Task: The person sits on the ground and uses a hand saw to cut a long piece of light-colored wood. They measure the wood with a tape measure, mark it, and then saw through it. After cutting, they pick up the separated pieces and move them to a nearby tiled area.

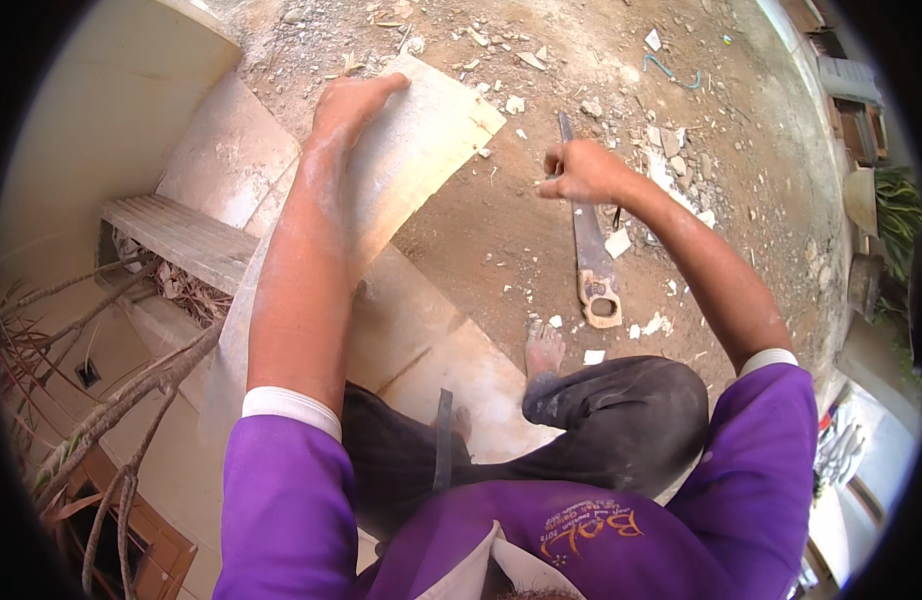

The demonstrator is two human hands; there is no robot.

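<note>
A long pale, dusty panel [436, 120] slants from the far middle down toward my left leg, passing under my left forearm. At its far left edge, my left hand [356, 105] grips the panel, with one finger stretched along the surface. My right hand [584, 172] is closed in a pinch, apart from the panel and above a handsaw. A small dark piece shows below its palm; what it belongs to I cannot make out. The handsaw [593, 245] lies on the ground, its worn handle toward me and its blade partly hidden by that hand.
Broken white chips and rubble [671, 145] litter the dirt ground, with a bent teal strip [671, 72] at far right. To the left stand a ridged grey slab [181, 240], a pale wall [111, 110] and bare branches [131, 400]. My bare foot [544, 347] rests near the saw.
</note>
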